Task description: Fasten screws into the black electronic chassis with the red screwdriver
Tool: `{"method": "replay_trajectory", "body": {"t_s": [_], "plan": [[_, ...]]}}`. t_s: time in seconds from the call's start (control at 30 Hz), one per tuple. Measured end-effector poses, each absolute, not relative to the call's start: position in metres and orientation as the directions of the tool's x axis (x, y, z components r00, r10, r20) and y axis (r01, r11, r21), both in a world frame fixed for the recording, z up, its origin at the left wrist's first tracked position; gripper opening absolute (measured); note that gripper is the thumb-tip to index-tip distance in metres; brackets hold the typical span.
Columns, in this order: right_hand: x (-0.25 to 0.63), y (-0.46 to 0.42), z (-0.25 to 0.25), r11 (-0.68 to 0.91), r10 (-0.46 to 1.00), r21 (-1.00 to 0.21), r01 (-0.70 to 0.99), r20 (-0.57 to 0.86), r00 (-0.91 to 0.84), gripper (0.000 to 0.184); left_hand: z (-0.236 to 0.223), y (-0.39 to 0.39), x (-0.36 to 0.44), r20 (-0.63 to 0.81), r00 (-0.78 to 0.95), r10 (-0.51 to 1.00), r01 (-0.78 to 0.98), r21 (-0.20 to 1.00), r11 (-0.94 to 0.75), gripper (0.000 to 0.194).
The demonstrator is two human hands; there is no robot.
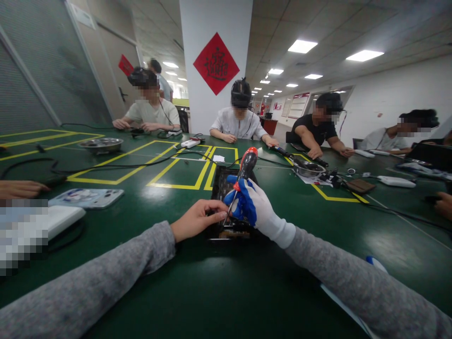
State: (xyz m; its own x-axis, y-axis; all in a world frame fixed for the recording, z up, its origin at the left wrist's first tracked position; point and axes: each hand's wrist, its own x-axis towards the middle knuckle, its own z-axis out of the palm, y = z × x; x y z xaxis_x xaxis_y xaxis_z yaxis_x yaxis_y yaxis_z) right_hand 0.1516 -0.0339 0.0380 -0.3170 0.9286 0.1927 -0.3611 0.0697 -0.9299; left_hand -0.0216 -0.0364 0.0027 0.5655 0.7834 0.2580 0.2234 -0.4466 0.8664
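Note:
In my right hand point(256, 202), wearing a white glove with blue-coated fingers, is a screwdriver point(249, 165) with a black and red handle. It stands tilted, its shaft pointing down at a flat black device point(221, 181) lying on the table in front of me. The device's inside seems exposed, with a brownish strip point(233, 234) along its near edge. My bare left hand point(199, 217) reaches over the device from the left, thumb and fingers pinched close beside the shaft. Whatever they hold is too small to make out, and the screwdriver's tip is hard to see.
The green table point(141, 263) carries yellow tape outlines and black cables. Left are a phone point(88, 197), a white box point(63, 221) and a metal bowl point(101, 145). Another bowl point(307, 167) and a brown wallet-like item point(360, 186) lie right. Several people sit around the table.

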Motion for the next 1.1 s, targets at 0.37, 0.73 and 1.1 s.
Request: {"method": "replay_trajectory", "body": {"t_s": [0.37,0.73,1.1], "plan": [[0.152,-0.042,0.048,0.083,0.945,-0.962,-0.26,0.159,-0.287,0.035,0.005,-0.037,-0.021,0.254,0.623,0.74,0.217,0.853,-0.475,0.023],[0.153,-0.038,0.042,0.067,0.933,-0.95,-0.304,0.168,-0.318,0.042,0.006,-0.039,-0.02,0.241,0.601,0.762,0.281,0.829,-0.484,0.023],[0.152,-0.032,0.034,0.06,0.92,-0.933,-0.354,0.189,-0.344,0.041,0.003,-0.04,-0.018,0.267,0.511,0.817,0.257,0.86,-0.442,0.02]]}}
